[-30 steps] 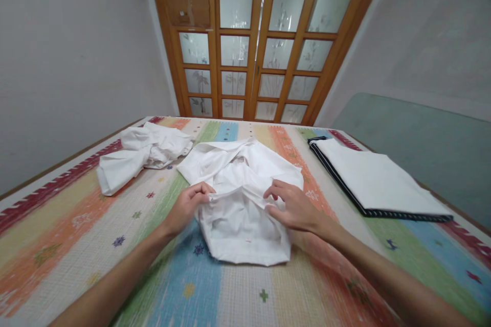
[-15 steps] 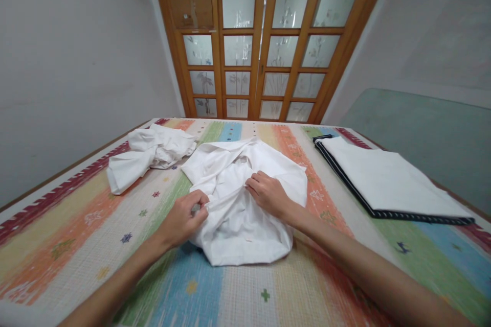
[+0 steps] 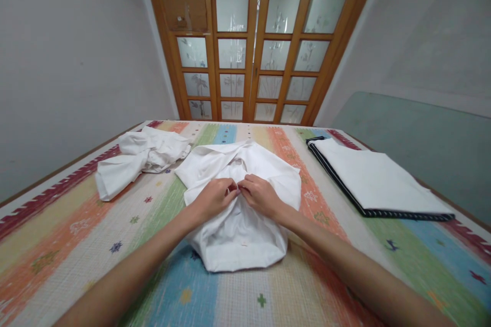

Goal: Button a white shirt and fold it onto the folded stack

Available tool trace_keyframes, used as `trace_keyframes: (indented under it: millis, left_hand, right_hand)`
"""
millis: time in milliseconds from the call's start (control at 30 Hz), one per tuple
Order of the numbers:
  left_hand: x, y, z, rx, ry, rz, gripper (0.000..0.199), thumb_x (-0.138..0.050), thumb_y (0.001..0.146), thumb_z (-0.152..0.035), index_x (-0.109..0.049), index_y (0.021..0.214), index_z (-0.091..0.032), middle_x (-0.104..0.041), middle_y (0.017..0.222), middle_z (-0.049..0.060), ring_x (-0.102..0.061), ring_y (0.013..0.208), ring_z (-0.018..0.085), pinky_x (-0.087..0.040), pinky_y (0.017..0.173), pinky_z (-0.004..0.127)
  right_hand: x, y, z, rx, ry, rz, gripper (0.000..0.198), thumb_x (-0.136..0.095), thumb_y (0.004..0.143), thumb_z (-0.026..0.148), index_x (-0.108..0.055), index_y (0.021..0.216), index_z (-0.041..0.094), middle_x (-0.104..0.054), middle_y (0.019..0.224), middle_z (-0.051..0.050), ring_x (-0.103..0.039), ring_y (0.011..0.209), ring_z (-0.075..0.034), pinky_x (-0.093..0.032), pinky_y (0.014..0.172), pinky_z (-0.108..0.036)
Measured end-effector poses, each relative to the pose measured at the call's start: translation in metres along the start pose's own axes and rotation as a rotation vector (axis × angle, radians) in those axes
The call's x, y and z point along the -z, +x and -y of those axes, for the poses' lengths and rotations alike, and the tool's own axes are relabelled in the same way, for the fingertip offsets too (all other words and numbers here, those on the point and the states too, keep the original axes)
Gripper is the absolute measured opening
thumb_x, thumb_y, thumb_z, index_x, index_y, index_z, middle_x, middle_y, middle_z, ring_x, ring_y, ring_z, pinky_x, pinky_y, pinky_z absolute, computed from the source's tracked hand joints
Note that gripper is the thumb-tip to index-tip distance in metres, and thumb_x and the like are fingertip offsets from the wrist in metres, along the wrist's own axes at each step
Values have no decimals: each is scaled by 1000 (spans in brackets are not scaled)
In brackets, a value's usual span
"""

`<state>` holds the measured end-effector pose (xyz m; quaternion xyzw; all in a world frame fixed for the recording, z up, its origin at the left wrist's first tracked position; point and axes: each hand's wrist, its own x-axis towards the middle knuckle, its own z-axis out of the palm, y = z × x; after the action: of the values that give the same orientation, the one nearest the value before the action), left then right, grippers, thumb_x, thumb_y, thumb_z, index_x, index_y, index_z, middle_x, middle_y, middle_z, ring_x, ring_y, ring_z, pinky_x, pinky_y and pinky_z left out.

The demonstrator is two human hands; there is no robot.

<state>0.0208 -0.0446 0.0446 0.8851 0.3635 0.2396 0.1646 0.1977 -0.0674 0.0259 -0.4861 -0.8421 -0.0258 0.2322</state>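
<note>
Left hand [image 3: 217, 197] and right hand [image 3: 261, 195] pinch the garment [image 3: 245, 250] at one spot, midway between the table's [image 3: 245, 299] side edges. It looks unfinished, rumpled; the left-edge bundle [image 3: 163, 147] lies crumpled (the right-edge stack [image 3: 378, 179] is already folded).

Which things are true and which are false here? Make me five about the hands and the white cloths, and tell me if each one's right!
1. The left hand and right hand are close together. True.
2. Both hands are up off the middle white cloth. False: the fingers of both pinch it.
3. The crumpled white cloth lies on the person's left. True.
4. The folded white cloth has a bright pink edge. False: its edge is dark, with light marks.
5. The cover underneath is plain black. False: it has stripes of many colours.
</note>
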Motion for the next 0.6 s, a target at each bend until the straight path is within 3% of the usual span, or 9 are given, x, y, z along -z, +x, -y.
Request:
trace_keyframes:
  millis: [267, 467, 600]
  left_hand:
    - [-8, -5, 7, 44, 86, -96, 10, -61, 72, -28, -59, 73, -18, -63, 66, 4, -57, 62, 17, -39, 60, 27]
    - [-12, -6, 11, 24, 260, -32, 12, -51, 82, -27, -58, 78, -18, -64, 71, 7, -61, 67, 20, -41, 63, 28]
    - [-10, -6, 17, -14, 155, 6, 20, -42, 86, -20, -58, 75, -18, -65, 74, 8, -61, 71, 20, -41, 68, 29]
  right_hand:
    - [-5, 7, 2, 27, 107, -16, 14, -50, 87, 10, -63, 84, 16, -60, 80, -4, -55, 79, -15, -41, 72, -26]
    - [-4, 5, 5, 1, 56, -53, 10, -51, 89, 16, -61, 89, 18, -59, 90, -5, -55, 85, -17, -42, 73, -26]
    - [-3, 4, 7, -4, -5, -41, 15, -47, 93, 18, -61, 88, 18, -62, 88, -6, -56, 84, -17, -41, 72, -26]
